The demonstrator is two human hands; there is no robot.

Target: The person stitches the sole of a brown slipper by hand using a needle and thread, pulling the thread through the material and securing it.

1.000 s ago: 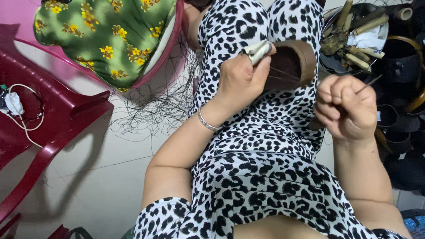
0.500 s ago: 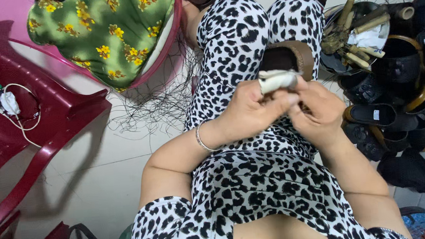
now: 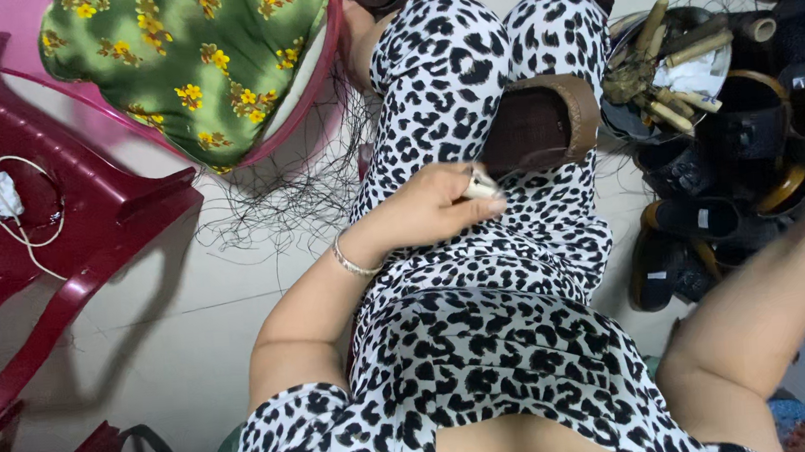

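On her lap, left hand (image 3: 425,210) grip holds a pale roll (image 3: 481,188); right grip unseen.

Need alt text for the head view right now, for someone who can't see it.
The left hand holds a small pale object beside a brown shoe resting on a lap in leopard-print fabric. The right arm stretches out of frame toward a pile of dark shoes; red plastic chairs stand left.

Brown shoe (image 3: 539,124) rests sole-up on the lap, beside a small pale tube (image 3: 481,189).
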